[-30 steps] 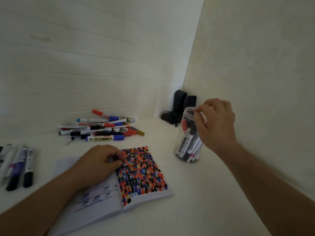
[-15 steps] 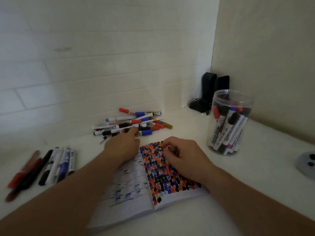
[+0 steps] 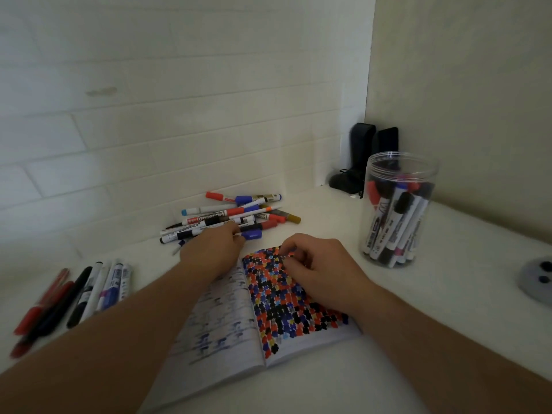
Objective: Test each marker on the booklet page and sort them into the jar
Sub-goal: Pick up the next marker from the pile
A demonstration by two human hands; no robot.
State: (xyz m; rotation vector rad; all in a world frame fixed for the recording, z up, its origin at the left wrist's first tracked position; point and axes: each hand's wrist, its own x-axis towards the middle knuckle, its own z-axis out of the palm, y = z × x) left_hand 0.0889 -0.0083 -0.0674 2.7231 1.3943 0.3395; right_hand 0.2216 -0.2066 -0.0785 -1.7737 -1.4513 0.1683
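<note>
A clear plastic jar [image 3: 397, 210] stands lidless on the white worktop [image 3: 433, 309] to my right, close to the corner wall. It holds a bundle of markers [image 3: 394, 225] leaning on end, caps in black, red, blue and purple showing through its wall.

My open booklet [image 3: 268, 312] lies flat in front of me. Its right page is crowded with red, black, blue and yellow blots; its left page carries fainter rows of marks. My right hand [image 3: 322, 270] rests on the upper part of the blotted page, fingers curled down onto the paper; I cannot tell whether they pinch anything. My left hand [image 3: 215, 249] reaches past the booklet's top edge to the loose heap of markers [image 3: 233, 216] by the tiled wall, fingertips at a blue-capped marker [image 3: 251, 234] on the heap's near side; whether they grip it or only touch it cannot be told.

A second row of markers and pens [image 3: 86, 291] lies side by side at far left, blurred. Two dark upright objects [image 3: 373, 144] stand in the corner behind the jar, with a black lump at their foot. A grey round object [image 3: 537, 279] with dark spots sits at the right edge.
</note>
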